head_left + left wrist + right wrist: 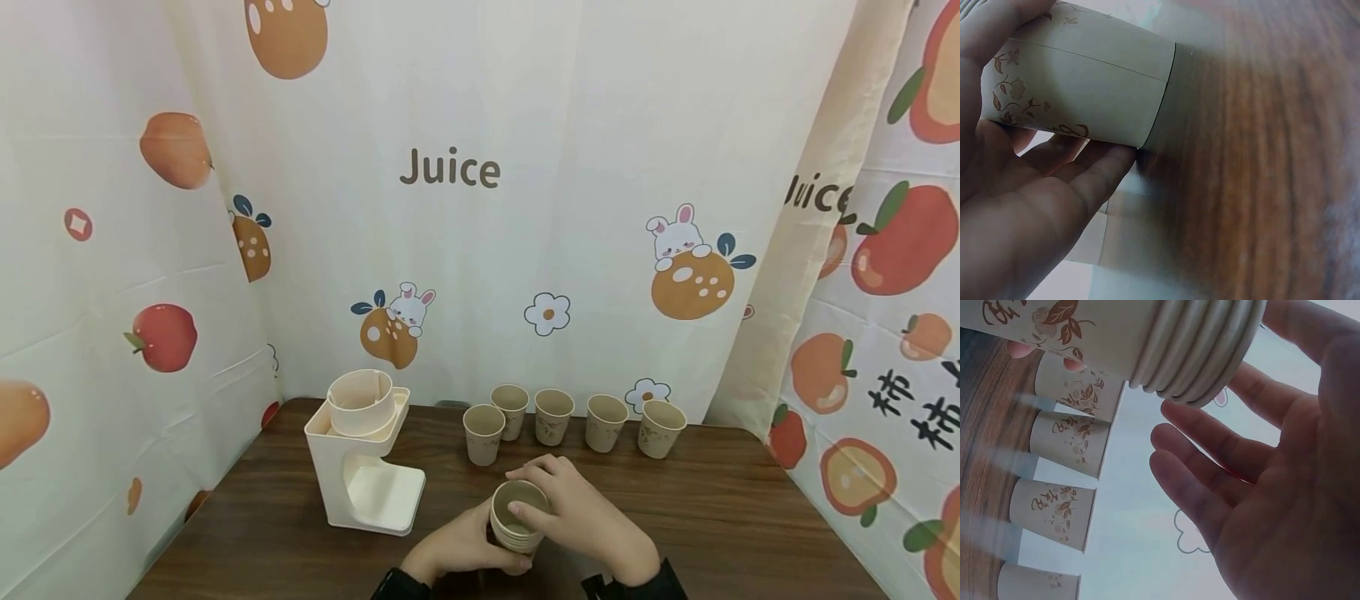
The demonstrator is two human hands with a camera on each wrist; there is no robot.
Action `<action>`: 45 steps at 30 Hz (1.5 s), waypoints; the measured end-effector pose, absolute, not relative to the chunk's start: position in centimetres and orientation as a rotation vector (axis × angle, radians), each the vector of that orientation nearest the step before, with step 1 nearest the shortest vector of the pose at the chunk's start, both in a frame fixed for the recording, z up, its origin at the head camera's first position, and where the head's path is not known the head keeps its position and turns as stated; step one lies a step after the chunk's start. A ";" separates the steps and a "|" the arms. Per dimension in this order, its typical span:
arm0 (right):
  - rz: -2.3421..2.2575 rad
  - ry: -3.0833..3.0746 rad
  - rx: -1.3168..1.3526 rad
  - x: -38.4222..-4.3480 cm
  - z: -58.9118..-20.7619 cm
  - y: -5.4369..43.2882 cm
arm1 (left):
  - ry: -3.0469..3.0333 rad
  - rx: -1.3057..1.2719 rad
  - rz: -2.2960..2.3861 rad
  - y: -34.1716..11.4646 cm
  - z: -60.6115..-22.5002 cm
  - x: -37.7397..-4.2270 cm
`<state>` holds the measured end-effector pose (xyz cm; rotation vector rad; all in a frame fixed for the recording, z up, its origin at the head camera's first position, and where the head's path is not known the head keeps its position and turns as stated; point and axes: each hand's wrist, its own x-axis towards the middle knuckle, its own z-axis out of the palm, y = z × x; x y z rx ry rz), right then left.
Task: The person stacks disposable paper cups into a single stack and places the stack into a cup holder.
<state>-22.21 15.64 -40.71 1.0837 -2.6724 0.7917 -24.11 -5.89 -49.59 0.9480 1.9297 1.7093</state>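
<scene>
My left hand [467, 540] grips a stack of nested paper cups [516, 533], its thumb and fingers wrapped round the lower part. In the left wrist view the lowest cup [1085, 81] has a brown flower print, and its base is at or just above the tabletop. Several rims [1204, 350] are layered at the stack's mouth. My right hand [573, 512] is at that mouth, with the thumb over the opening and the other fingers loosely extended near the rim. Whether its fingertips pinch the top cup is partly hidden.
Several single paper cups [554, 417] stand upright along the back of the brown wooden table [712, 517]. A white dispenser-like stand [330, 475] with a round open top [362, 404] is at the left. Fruit-printed curtains [480, 250] enclose the table.
</scene>
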 end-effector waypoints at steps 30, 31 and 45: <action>0.699 -2.676 1.066 -27.4 -41.5 16.6 | 1.995 0.910 1.687 -5.9 -49.7 -24.4; 0.696 -2.680 1.072 -27.7 -41.4 16.5 | 2.000 0.902 1.685 -5.9 -49.7 -24.4; 0.751 -2.655 1.235 -32.6 -42.6 15.1 | 2.013 0.851 1.678 -5.8 -49.7 -24.3</action>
